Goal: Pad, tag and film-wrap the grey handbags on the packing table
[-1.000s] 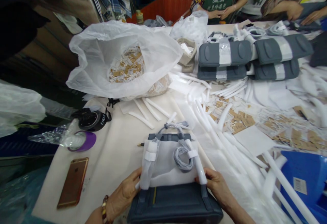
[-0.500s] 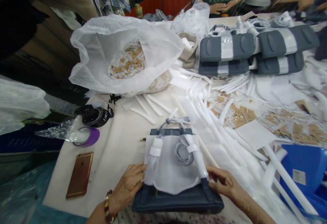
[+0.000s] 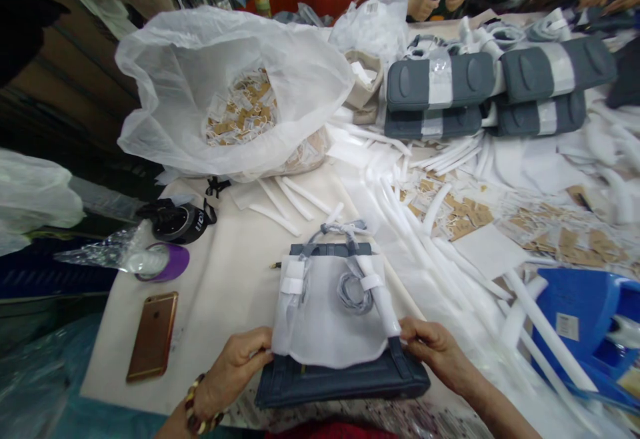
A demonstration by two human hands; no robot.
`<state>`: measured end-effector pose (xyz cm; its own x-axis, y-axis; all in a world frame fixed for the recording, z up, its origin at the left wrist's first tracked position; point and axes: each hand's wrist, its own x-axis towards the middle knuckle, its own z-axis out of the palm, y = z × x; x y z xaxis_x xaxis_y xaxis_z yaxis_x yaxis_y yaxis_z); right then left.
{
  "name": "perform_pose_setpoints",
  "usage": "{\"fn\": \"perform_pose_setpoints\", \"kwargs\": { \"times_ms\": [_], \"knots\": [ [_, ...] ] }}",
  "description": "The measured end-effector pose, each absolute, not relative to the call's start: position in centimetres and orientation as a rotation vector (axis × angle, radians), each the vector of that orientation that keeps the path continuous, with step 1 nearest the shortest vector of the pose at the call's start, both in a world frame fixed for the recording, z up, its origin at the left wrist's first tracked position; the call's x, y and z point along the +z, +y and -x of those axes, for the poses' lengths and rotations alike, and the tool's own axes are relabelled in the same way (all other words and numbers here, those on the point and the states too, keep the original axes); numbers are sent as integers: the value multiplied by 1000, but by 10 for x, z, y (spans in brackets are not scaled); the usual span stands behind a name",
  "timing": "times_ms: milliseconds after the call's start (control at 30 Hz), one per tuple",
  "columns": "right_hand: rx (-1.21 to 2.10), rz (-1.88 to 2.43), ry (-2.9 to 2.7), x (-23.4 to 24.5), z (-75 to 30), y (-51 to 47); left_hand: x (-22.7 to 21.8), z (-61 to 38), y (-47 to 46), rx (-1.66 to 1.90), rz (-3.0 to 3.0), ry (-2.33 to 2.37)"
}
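A dark blue-grey handbag [image 3: 340,385] lies in front of me at the table's near edge. Over its front spreads a white foam sheet [image 3: 320,329], with a coiled grey strap [image 3: 354,293] on top. White wrapping covers parts of the handles, including a white sleeve [image 3: 383,305] on the right one. My left hand [image 3: 240,362] is closed in a pinch at the bag's left side, by the sheet's lower corner. Opposite it, my right hand [image 3: 435,352] pinches the right side beside that sleeve. Whether the fingertips also grip the sheet is hidden.
At the left lie a phone [image 3: 153,337], a purple tape roll [image 3: 175,262] and a black strap roll [image 3: 180,220]. A plastic bag of tags [image 3: 300,92] stands behind. Wrapped bags [image 3: 440,82], white foam strips [image 3: 430,259] and a blue bin [image 3: 575,299] fill the right.
My left fingers, earlier spread flat along the bag's side, are now drawn into a pinch. The right fingers have closed more as well. The whole view has shifted slightly.
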<state>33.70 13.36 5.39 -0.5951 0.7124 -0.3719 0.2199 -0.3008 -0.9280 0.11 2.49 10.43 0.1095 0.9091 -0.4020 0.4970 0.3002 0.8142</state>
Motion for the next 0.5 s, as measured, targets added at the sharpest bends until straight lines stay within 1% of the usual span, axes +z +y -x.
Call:
{"fn": "perform_pose_setpoints", "kwargs": {
  "times_ms": [133,267,400,500],
  "knots": [
    [1731,1115,-1816,55,-339,130,96,0,20,529,-1453,1558],
    [1557,1014,-1927,54,-341,128,94,-1,22,553,-1633,1465],
    [1451,879,-2041,50,-342,126,100,-3,29,535,-1730,1309],
    [1427,862,-2120,45,-343,124,97,-2,30,512,-1662,1256]
  ]
}}
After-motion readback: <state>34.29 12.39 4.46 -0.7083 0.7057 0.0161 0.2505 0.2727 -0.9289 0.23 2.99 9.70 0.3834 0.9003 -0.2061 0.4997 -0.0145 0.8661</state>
